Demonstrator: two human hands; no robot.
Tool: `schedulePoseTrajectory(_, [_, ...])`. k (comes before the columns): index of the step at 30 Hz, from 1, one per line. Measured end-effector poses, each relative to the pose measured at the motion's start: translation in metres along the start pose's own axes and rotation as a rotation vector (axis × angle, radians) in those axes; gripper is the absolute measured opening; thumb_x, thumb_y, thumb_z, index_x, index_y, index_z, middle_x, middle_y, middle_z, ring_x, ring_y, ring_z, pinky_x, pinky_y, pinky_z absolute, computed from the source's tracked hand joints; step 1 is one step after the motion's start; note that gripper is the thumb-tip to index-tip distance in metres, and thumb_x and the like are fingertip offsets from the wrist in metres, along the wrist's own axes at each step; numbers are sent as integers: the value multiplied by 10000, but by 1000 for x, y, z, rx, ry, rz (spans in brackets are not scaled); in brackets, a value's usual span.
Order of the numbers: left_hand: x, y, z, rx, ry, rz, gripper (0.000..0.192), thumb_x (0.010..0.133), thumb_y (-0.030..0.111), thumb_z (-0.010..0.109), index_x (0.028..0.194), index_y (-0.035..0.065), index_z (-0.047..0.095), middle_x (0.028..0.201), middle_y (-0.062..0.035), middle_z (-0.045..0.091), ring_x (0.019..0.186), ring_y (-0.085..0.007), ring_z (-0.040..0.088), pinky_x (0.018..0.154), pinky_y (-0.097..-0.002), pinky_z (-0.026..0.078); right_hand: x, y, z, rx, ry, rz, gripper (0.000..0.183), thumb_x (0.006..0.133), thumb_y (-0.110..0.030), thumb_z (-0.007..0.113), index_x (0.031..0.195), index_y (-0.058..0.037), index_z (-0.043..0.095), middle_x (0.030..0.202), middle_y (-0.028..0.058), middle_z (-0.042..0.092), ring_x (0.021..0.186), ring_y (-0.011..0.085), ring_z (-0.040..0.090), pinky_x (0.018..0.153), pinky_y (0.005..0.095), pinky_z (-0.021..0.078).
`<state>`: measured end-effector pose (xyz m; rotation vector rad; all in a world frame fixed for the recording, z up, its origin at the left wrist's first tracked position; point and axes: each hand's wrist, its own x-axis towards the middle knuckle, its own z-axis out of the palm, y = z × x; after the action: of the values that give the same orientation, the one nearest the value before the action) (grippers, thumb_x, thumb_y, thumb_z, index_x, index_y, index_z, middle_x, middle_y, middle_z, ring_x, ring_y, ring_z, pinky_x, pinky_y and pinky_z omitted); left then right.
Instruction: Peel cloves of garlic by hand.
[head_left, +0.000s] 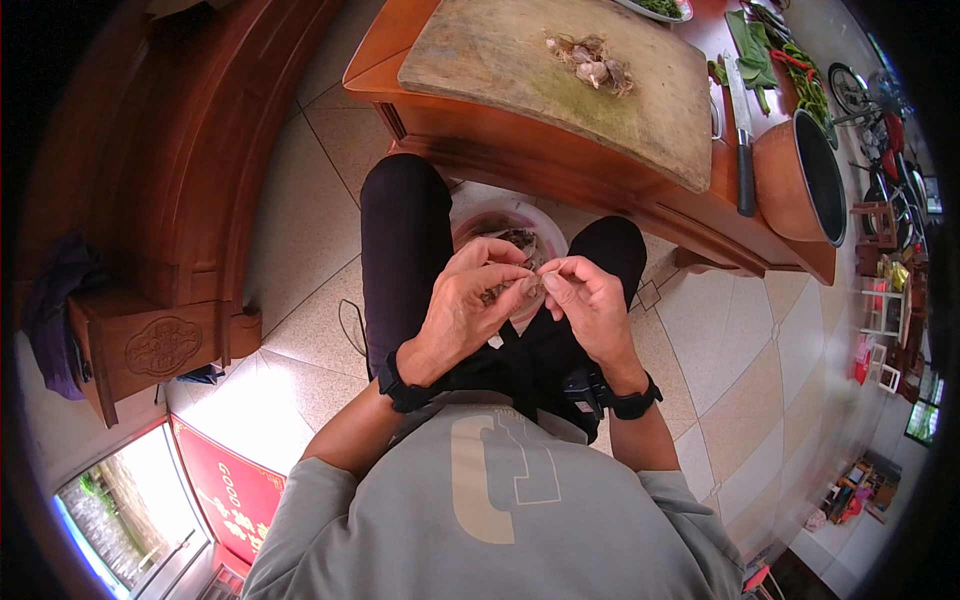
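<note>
Between my knees, my left hand (469, 292) pinches a small brownish piece of garlic (533, 286), partly hidden by the fingers. My right hand (589, 300) meets it from the other side, thumb and forefinger pinched at its edge. Below both hands stands a pink and white plastic basin (553, 225) holding dark scraps, largely covered by my hands. Ahead, a small heap of garlic bulbs (592, 73) with dry roots and skins lies on a worn wooden cutting board (487, 60).
The board rests on a reddish wooden table (465, 127). To its right are a kitchen knife (741, 135), a brown pot (780, 176), green leaves (752, 60) and peppers (806, 82). Carved wooden furniture (165, 341) stands at left. A motorcycle (889, 142) is far right.
</note>
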<state>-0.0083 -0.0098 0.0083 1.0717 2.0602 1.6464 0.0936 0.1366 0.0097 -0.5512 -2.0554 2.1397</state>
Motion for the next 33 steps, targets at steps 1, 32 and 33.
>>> schedulePoseTrajectory(1, [0,-1,0,8,-2,19,112,775,4,667,880,-37,673,967,-113,596,897,-215,577,753,-296,479,0,0,0,-1,5,2,167,926,-148,554,963,12,588,707,-6,569,607,32,503,531,171,405])
schedulePoseTrajectory(32, [-2,0,2,144,42,83,91,717,-13,648,800,-44,663,984,-135,599,903,-223,595,768,-298,487,0,1,5,7,-118,38,202,957,-197,505,960,-3,561,710,-1,552,605,53,498,551,194,421])
schedulePoseTrajectory(33, [-2,1,3,102,46,49,86,715,-13,645,793,-43,662,978,-132,603,900,-220,598,764,-298,489,0,1,5,-14,-121,24,217,962,-211,494,950,-5,559,718,5,555,610,57,502,556,197,424])
